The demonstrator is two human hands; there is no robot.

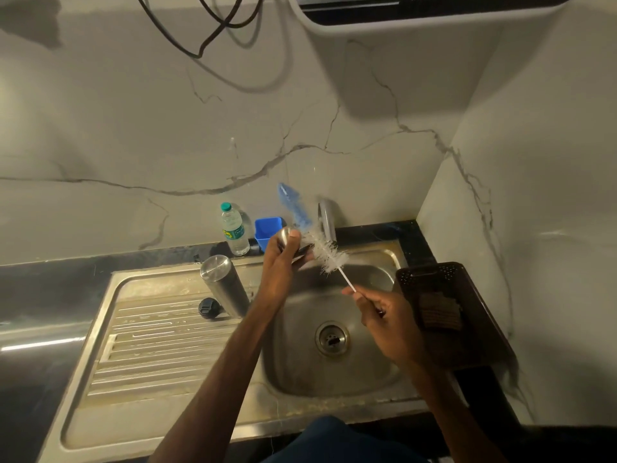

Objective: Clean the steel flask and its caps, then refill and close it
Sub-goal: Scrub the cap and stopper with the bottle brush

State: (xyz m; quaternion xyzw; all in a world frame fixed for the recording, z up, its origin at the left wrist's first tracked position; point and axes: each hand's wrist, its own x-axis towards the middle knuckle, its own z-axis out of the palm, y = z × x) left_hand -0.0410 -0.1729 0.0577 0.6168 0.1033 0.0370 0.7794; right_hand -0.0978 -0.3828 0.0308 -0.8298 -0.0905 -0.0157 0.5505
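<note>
A pale, marble-veined wall [233, 128] is rising behind a dark, glossy worktop [36, 295], and a rectangular stainless steel sink [150, 362] with a ribbed drainboard and a rounded basin is sitting in that worktop. A dark brown perforated plastic basket [417, 274] is resting at the basin's right edge, with a brown ribbed scrub pad [440, 312] inside it. The cylindrical brushed-steel flask [225, 285] is standing on the drainboard just left of the basin, its upper end flat and closed. A long bottle brush with white and blue bristles [329, 250] is slanting across the curved steel tap [328, 222], hiding part of it. A clear plastic water bottle with a green cap [234, 230] and a blue square plastic cup [268, 230] are standing at the wall. A round black cap [209, 308] is lying beside the flask's foot. The left hand [278, 265] is gripping a small rounded steel cap [285, 236] over the basin, with the bristles just beside it. The right hand [390, 325] is pinching the brush's thin white handle.
</note>
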